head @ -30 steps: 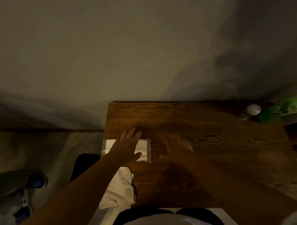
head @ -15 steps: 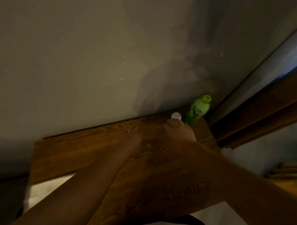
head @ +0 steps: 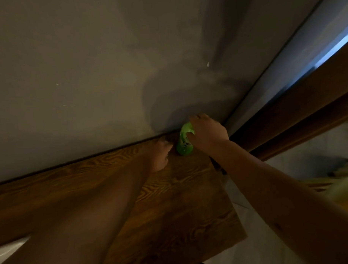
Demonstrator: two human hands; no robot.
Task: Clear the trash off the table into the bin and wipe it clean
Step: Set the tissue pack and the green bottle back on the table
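Observation:
A green plastic bottle (head: 184,146) stands at the far right corner of the dark wooden table (head: 181,200), close to the wall. My right hand (head: 207,132) wraps around its upper part, thumb across the front. My left hand (head: 160,154) lies in shadow on the table just left of the bottle, fingers curled near the wall. Whatever is under it is hidden, and I cannot tell if it holds anything.
A grey wall (head: 88,75) runs along the table's far edge. A brown wooden frame (head: 297,115) slants past the right corner. Pale floor shows to the right, with a blurred yellowish thing (head: 344,187). Something white (head: 9,250) sits at the table's near left edge.
My view swung right to the table's far corner. Both hands moved from the table's near left part to that corner; my right hand closed on the green bottle, and my left hand now covers the spot of a small white-capped object.

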